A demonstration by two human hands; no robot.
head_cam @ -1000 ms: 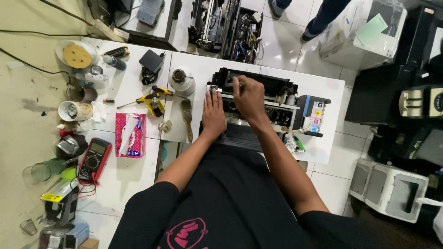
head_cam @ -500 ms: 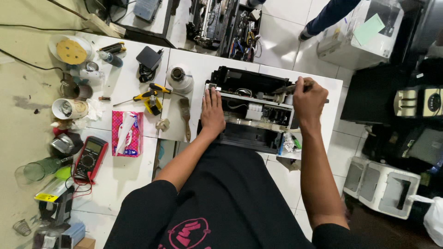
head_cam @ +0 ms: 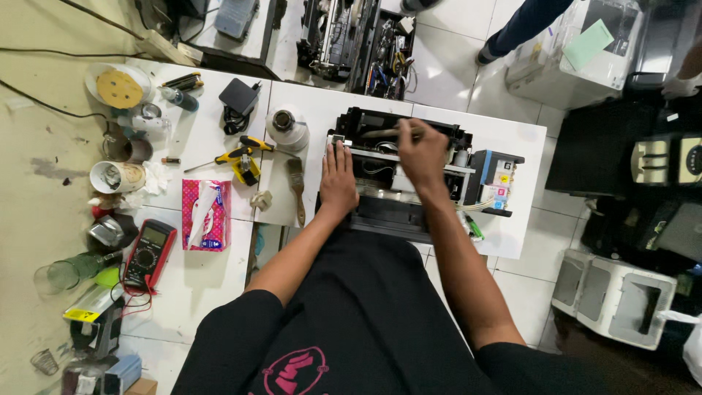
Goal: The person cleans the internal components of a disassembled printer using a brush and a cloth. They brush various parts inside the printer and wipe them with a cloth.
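Observation:
An opened black printer [head_cam: 387,212] with its cover off stands on the white table [head_cam: 504,234] in front of me. My left hand [head_cam: 338,179] lies flat on the printer's left part, fingers pointing into the mechanism. My right hand [head_cam: 420,152] is over the middle of the printer's rear, closed on a thin light-coloured stick-like tool [head_cam: 380,133] that points left along the back rail. A block of coloured ink tanks [head_cam: 497,181] hangs on the printer's right side.
To the left lie a paint brush [head_cam: 296,192], a yellow-handled screwdriver [head_cam: 235,155], a white spool [head_cam: 287,128], a pink tissue pack [head_cam: 206,213] and a red multimeter [head_cam: 148,254]. Another stripped printer [head_cam: 358,40] sits beyond the table. A person's leg [head_cam: 526,28] is at top right.
My right hand has swung from the printer's right end back to the middle of its rear, carrying the thin tool. My left hand stays on the left part.

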